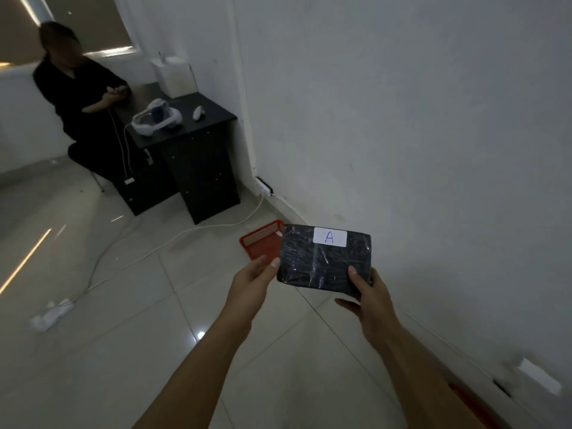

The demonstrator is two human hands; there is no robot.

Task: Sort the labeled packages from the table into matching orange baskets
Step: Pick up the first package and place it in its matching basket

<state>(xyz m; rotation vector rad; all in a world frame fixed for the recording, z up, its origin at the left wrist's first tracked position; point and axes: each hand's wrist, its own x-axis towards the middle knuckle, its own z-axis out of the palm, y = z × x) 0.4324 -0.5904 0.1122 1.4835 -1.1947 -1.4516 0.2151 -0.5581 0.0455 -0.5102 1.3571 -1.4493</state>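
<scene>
head view: both hands hold a black plastic-wrapped package [325, 261] in the air above the tiled floor [123, 305], near the white wall [402, 119]. a white label [330, 237] on its top face reads "a". left hand [252, 281]: thumb on the package's left edge, fingers beneath it, grasping. right hand [368, 300]: thumb on the near right corner, fingers underneath, grasping. an orange basket [263, 243] lies on the floor beyond, partly hidden by the package. at upper left, a seated person in black [77, 94] beside a dark desk [201, 156] carrying a white headset [156, 117].
</scene>
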